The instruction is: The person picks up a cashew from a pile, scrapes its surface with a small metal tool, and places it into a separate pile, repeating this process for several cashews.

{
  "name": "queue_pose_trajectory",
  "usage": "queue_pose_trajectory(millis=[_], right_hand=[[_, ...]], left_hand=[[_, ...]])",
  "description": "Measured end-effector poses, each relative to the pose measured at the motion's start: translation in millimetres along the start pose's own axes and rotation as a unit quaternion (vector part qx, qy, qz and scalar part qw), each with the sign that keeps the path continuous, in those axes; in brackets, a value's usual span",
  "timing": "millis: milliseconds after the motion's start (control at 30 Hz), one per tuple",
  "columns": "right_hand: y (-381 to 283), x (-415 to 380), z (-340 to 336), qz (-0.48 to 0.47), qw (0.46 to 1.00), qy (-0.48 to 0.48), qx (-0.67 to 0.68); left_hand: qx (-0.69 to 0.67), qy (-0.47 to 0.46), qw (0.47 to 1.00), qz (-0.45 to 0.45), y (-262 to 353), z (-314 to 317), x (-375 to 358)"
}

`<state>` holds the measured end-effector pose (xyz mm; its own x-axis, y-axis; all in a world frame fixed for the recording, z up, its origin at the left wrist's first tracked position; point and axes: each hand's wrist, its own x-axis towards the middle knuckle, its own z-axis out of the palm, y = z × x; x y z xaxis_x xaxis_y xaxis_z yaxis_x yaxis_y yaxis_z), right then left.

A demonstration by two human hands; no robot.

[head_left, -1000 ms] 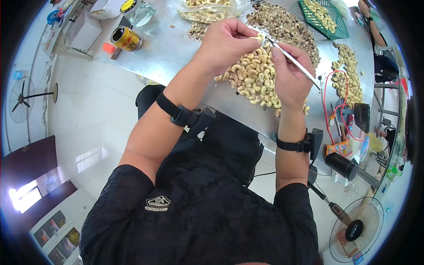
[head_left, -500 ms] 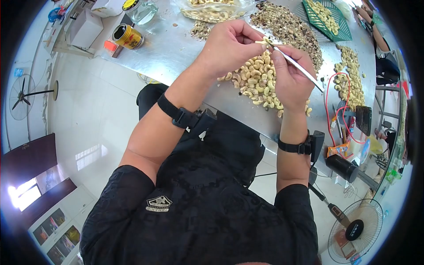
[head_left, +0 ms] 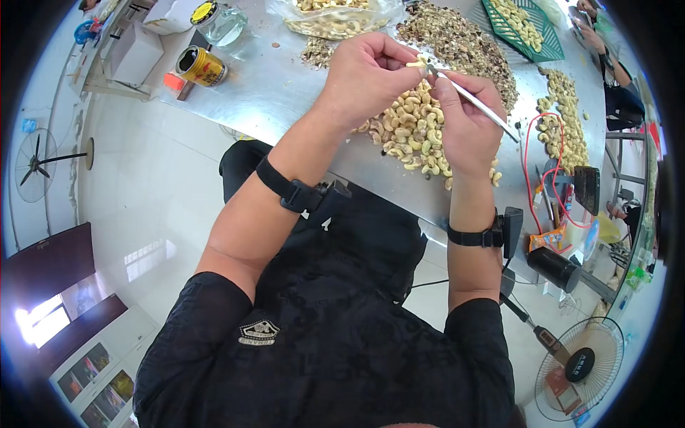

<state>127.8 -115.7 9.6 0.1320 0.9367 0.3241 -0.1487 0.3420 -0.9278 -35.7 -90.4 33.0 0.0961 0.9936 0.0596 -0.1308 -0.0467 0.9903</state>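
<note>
Cashew kernel [head_left: 416, 63], upper centre of frame: being pinched in left hand [head_left: 367, 71] fingers above the cashew pile [head_left: 414, 132]. Thin metal blade [head_left: 474, 103], being clamped by right hand [head_left: 464, 125], is best being drawn lightly.

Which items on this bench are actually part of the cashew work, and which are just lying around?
In use: left hand pinching a cashew; right hand holding the metal pick; cashew pile; shell scraps.

Lying about: yellow can, glass jar, red cable, green basket.

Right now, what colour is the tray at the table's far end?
Green, a slotted tray holding cashews, in the head view.
</note>
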Motion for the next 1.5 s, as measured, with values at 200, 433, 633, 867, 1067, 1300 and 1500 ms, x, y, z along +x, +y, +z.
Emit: queue_pose_trajectory(millis=[200, 433, 633, 867, 1067, 1300, 1500], right_hand=[[0, -1, -1, -0.026, 0.999, -0.021, 0.006], [-3, -1, 0, -0.028, 1.000, -0.013, 0.000], [-3, -2, 1, -0.068, 0.997, -0.040, -0.020], [0, 0, -9, -0.084, 0.996, 0.008, -0.041], [-11, 8, -13, -0.045, 0.999, 0.021, -0.014], [-14, 14, -22, -0.001, 0.998, 0.037, 0.043], [-12, 13, -16, -0.038, 0.998, 0.015, -0.055]], left_hand=[[-0.001, 0.015, 0.999, -0.030, 2, 1, 2], [-0.052, -0.022, 0.997, -0.048, 2, -2, 4], [-0.102, -0.031, 0.993, -0.051, 5, -5, 3], [0.160, -0.022, 0.987, -0.026, 2, -10, 3], [0.230, -0.070, 0.958, 0.157, 13, -6, 16], [0.029, -0.054, 0.990, 0.130, 12, 16, 18], [0.000, -0.082, 0.993, 0.084, 5, 24, 15]])
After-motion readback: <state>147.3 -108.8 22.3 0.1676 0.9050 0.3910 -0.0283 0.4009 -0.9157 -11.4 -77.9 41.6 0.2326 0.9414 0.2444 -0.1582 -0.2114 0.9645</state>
